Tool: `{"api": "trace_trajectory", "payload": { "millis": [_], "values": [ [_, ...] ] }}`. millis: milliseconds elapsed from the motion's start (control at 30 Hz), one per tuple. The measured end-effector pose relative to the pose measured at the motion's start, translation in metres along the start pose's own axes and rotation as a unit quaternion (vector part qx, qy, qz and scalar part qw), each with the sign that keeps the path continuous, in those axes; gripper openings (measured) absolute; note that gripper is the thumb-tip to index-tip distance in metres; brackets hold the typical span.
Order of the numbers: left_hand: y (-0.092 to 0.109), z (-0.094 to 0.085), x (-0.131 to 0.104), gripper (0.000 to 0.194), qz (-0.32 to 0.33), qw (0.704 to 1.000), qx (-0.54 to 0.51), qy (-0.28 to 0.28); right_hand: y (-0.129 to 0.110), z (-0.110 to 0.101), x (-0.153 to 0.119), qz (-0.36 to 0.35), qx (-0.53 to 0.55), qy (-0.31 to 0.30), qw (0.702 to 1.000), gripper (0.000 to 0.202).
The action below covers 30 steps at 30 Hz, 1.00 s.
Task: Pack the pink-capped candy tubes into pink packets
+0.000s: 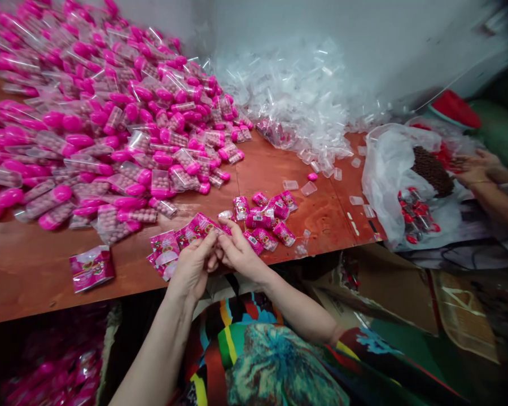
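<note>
The left hand [195, 260] and right hand [239, 251] meet over the near edge of a reddish-brown wooden worktop [258, 177]. Each hand's grip is pressed together at the fingertips; I cannot tell what, if anything, it pinches. Flat, glossy pink printed packets [165, 243] lie on the worktop just beside the left hand, and small plump pink packets [279, 208] lie just beyond the right. Clear plastic tubes with bright pink caps [71, 123] are heaped behind, at left.
</note>
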<state>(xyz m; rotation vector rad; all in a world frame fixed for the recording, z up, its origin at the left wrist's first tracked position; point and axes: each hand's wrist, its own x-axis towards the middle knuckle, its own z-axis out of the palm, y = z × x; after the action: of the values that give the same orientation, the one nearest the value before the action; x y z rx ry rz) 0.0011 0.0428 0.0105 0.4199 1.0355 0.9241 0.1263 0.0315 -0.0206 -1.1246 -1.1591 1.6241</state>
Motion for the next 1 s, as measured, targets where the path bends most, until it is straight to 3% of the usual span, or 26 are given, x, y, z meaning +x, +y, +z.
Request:
{"api": "trace_trajectory", "payload": {
  "millis": [133,367,467,533,600,633,700,767,800,900,1000],
  "values": [
    [0.003,0.000,0.001,0.042,0.036,0.999,-0.010,0.016,0.004,0.002,-0.001,0.002,0.106,-0.008,0.994,0.055],
    [-0.006,0.006,-0.002,0.042,0.030,0.999,0.025,-0.033,-0.002,-0.009,-0.002,-0.017,0.055,-0.002,0.998,0.055],
    [-0.011,0.002,-0.009,0.035,0.053,0.995,0.079,-0.016,-0.023,-0.032,-0.005,-0.076,-0.016,0.132,0.988,0.057],
    [-0.015,-0.008,-0.017,0.036,0.086,0.986,0.138,0.031,-0.037,-0.047,-0.006,-0.109,-0.100,0.241,0.959,0.065],
    [-0.017,-0.025,-0.023,0.035,0.122,0.966,0.208,0.092,-0.044,-0.052,-0.005,-0.118,-0.231,0.285,0.923,0.073],
    [-0.018,-0.034,-0.026,0.035,0.140,0.953,0.239,0.123,-0.043,-0.048,-0.004,-0.118,-0.301,0.273,0.906,0.071],
    [-0.018,-0.051,-0.027,0.035,0.167,0.930,0.278,0.175,-0.035,-0.029,0.003,-0.119,-0.427,0.191,0.876,0.058],
    [-0.017,-0.064,-0.024,0.034,0.178,0.922,0.279,0.201,-0.020,-0.001,0.014,-0.118,-0.530,0.084,0.835,0.044],
    [-0.016,-0.068,-0.022,0.034,0.176,0.924,0.272,0.204,-0.012,0.013,0.020,-0.102,-0.575,0.060,0.810,0.041],
    [-0.015,-0.072,-0.017,0.037,0.162,0.934,0.246,0.203,0.007,0.039,0.036,-0.044,-0.656,0.040,0.753,0.037],
    [-0.011,-0.068,-0.017,0.039,0.149,0.940,0.232,0.202,0.013,0.040,0.044,-0.031,-0.675,0.041,0.736,0.034]
  ]
}}
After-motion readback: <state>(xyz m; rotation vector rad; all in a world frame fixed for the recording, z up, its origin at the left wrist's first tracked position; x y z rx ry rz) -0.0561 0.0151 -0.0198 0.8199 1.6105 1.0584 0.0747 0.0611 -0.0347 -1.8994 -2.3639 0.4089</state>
